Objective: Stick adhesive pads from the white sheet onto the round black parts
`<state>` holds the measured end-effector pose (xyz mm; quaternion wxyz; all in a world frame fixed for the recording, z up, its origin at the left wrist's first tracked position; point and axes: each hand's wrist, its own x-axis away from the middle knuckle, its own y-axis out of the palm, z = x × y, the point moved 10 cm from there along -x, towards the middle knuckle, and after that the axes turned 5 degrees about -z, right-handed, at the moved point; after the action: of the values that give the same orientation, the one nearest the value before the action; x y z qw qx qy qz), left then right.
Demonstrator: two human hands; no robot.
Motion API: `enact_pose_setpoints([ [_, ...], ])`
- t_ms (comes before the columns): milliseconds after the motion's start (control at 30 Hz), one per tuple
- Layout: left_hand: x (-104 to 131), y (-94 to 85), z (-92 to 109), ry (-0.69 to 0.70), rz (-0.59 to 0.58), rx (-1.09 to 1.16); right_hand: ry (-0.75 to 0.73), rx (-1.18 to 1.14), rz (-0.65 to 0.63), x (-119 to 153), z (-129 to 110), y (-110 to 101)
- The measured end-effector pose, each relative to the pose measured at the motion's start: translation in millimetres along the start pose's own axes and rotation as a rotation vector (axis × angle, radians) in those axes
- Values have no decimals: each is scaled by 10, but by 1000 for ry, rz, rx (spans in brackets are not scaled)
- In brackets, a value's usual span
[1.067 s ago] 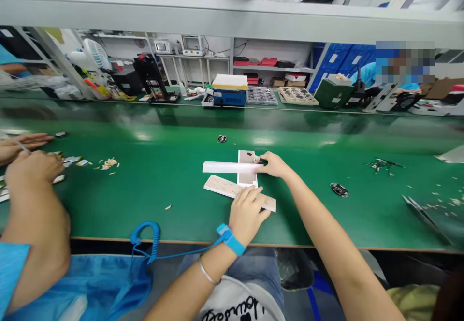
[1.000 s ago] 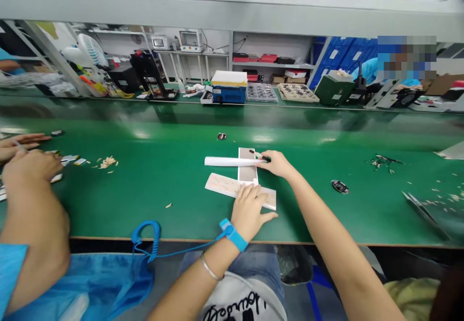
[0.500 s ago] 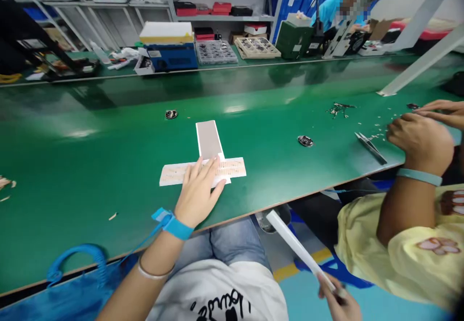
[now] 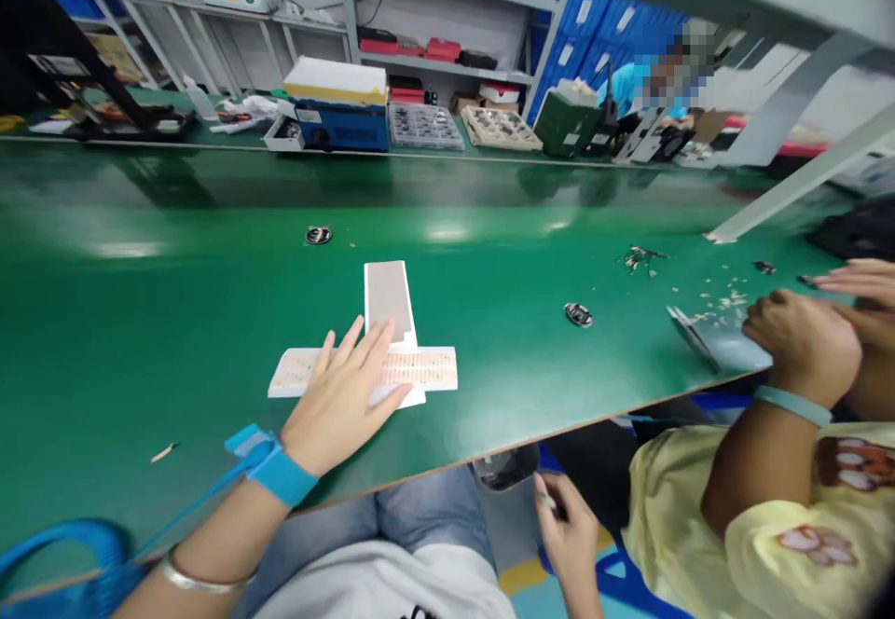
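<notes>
- The left hand [image 4: 340, 402] lies flat, fingers spread, pressing on a white strip [image 4: 426, 368] that lies crosswise on the green bench [image 4: 174, 321].
- A grey panel [image 4: 387, 295] runs from under the strip toward the far side.
- The right hand [image 4: 568, 530] hangs below the near bench edge, fingers loosely curled; whether it grips anything I cannot tell.
- 2 small round parts [image 4: 318, 235] [image 4: 578, 314] lie apart on the bench.
- At right, a co-worker's hands [image 4: 804, 339] rest on the bench.

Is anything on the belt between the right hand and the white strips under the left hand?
The right hand is below the table edge, which lies between it and the white strips. On the belt, nothing visible blocks them; the left hand rests flat on the strips.
</notes>
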<state>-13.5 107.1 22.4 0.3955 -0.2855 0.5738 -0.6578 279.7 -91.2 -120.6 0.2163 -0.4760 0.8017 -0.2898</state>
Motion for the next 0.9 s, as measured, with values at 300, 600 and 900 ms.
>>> enact_pose_setpoints([
  [300,-318,-31,-36,93,64,121,-3,448,123,-1767,-1321,-1069],
  [600,-368,-37,-236,76,-7,175,131,471,-32,-2479,-1130,-885],
  [900,-449,-96,-261,75,17,170,-532,327,-291,-631,-2897,576],
])
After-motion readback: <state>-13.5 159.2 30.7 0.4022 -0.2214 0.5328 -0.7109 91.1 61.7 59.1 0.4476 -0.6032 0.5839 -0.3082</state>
